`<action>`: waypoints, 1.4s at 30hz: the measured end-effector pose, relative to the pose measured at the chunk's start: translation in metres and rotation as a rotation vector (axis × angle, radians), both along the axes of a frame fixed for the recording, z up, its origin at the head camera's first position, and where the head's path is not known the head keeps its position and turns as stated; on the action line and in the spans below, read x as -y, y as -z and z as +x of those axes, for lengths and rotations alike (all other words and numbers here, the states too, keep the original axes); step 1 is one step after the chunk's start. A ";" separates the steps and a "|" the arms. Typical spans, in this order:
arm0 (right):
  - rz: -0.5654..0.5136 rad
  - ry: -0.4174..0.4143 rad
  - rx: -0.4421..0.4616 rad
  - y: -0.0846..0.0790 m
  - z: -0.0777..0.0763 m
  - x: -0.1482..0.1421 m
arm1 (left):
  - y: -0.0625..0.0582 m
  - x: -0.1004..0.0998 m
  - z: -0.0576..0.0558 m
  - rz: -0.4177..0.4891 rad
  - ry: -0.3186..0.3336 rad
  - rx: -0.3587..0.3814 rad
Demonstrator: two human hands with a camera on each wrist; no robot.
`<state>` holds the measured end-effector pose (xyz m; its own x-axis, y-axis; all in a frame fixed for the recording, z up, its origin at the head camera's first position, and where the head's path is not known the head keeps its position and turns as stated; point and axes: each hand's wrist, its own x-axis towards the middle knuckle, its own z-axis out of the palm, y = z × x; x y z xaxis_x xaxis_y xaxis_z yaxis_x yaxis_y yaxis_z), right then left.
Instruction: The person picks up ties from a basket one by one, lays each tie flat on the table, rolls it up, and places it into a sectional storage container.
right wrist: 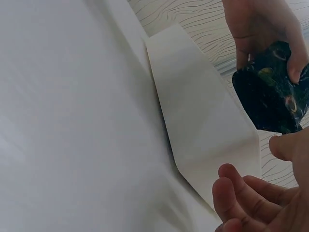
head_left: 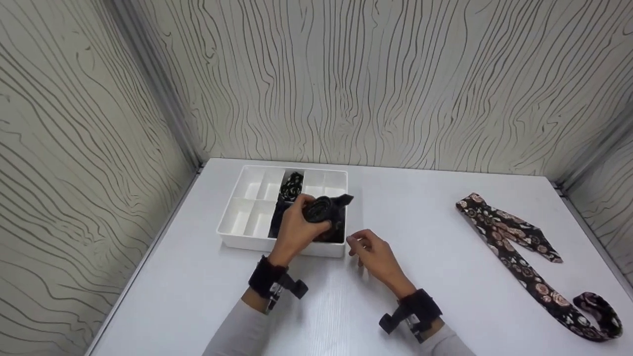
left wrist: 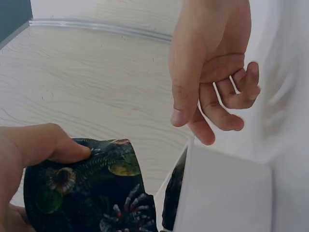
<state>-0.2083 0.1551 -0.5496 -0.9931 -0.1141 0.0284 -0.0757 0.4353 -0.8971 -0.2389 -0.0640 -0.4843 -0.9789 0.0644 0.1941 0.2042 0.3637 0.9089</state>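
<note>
My left hand (head_left: 296, 228) pinches a rolled-up dark necktie (head_left: 318, 209) between thumb and fingers, above the front right of a white compartment box (head_left: 242, 242). In the left wrist view, leaves and flower shapes pattern the rolled necktie (left wrist: 91, 188), with the thumb on its upper edge. One pointed end of dark fabric (head_left: 343, 200) sticks out to the right of the roll. My right hand (head_left: 375, 257) hovers by the box's front right corner, fingers loosely bent, holding nothing. The left hand covers part of the front compartments.
A black patterned rolled tie (head_left: 292, 185) sits in a back compartment, and dark fabric (head_left: 278, 217) fills one in front of it. A black floral necktie (head_left: 529, 277) lies loosely unrolled across the table's right side. Wood-grain panels (head_left: 346, 89) rise behind and beside the white table.
</note>
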 end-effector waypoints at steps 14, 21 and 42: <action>0.026 0.038 0.058 -0.002 -0.016 0.021 | -0.004 -0.003 -0.084 -0.018 -0.181 -0.032; 0.038 0.015 0.066 0.001 -0.014 0.019 | 0.010 -0.003 -0.106 -0.028 -0.252 -0.001; 0.038 -0.016 0.076 0.004 -0.018 0.016 | 0.018 -0.018 -0.118 -0.361 -0.350 -0.005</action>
<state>-0.2268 0.1387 -0.5531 -0.9902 -0.1297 -0.0516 -0.0152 0.4681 -0.8836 -0.3565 -0.0458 -0.5019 -0.9528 -0.2039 0.2249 0.0176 0.7024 0.7115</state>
